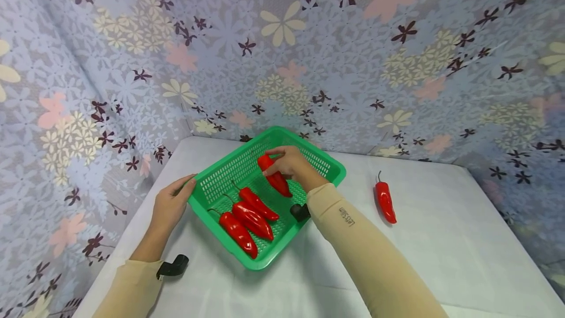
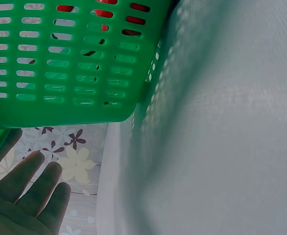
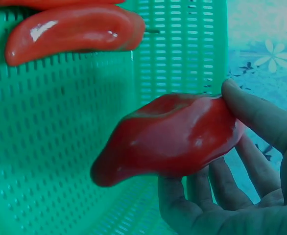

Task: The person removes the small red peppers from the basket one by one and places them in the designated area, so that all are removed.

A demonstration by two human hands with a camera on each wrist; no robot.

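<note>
My right hand (image 1: 289, 163) holds a glossy red pepper (image 1: 279, 183) over the right part of a green plastic basket (image 1: 225, 162). Thumb and fingers grip this pepper (image 3: 168, 139) near its wider end in the right wrist view, its narrow tip pointing down-left. Three more red peppers (image 1: 252, 220) lie side by side in the basket, stems toward the back left. At the basket's left corner my left hand (image 1: 169, 205) holds the rim. Seen from the left wrist, several fingers of that hand (image 2: 33, 196) spread out below the slotted basket wall (image 2: 84, 110).
One red pepper (image 1: 385, 201) lies on the white tabletop (image 1: 441, 239) to the right of the basket. Behind and to the left hangs flower-patterned cloth (image 1: 282, 63). A black wrist piece (image 1: 174, 266) sticks out at the left sleeve.
</note>
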